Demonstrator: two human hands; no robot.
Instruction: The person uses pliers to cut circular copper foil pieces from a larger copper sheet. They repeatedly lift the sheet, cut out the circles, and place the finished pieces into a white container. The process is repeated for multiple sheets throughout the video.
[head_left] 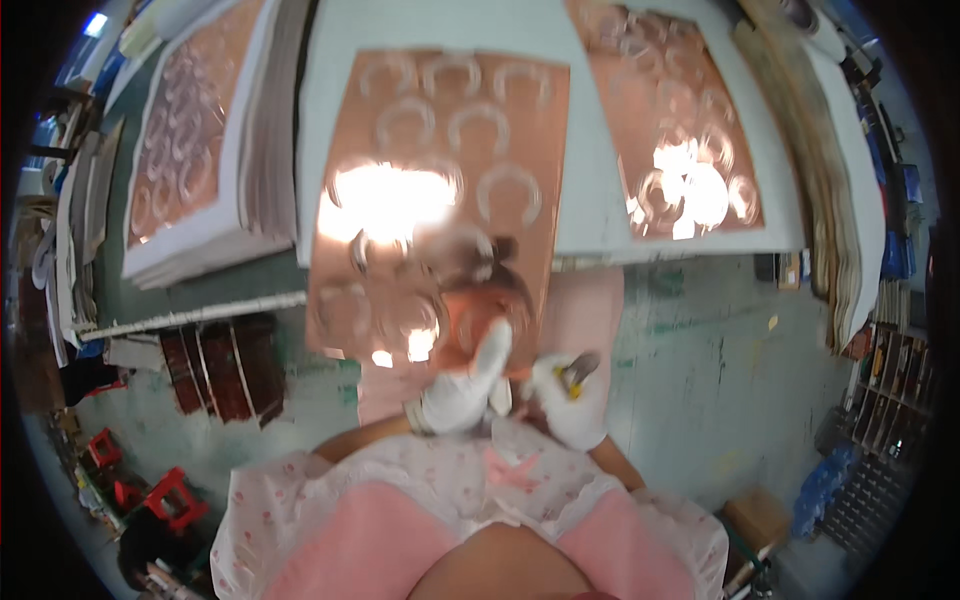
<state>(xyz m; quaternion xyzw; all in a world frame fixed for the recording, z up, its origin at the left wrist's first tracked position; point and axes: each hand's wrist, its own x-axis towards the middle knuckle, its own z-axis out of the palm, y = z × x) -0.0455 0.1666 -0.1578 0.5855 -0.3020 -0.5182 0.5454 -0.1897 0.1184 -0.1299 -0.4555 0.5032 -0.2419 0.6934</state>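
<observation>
A shiny copper-coloured sheet (440, 130) with embossed horseshoe-shaped rings lies in front of me, its near end reaching over the table edge. My left hand (465, 390), in a white glove, is closed on the sheet's near edge, with the thumb laid on top and the other fingers hidden below. Just right of the sheet's near corner, my right hand (568, 405), also gloved in white, is closed around a small yellow-and-dark hand tool (575, 376). Blur and the fingers hide the tool's exact kind. Strong glare covers part of the sheet.
A second embossed copper sheet (650, 90) lies at the right on the white tabletop (590, 200). Another copper sheet (185, 110) rests on a thick paper stack (215, 245) at the left. Layered boards (800, 130) stand far right. Red stools (175, 500) are on the floor.
</observation>
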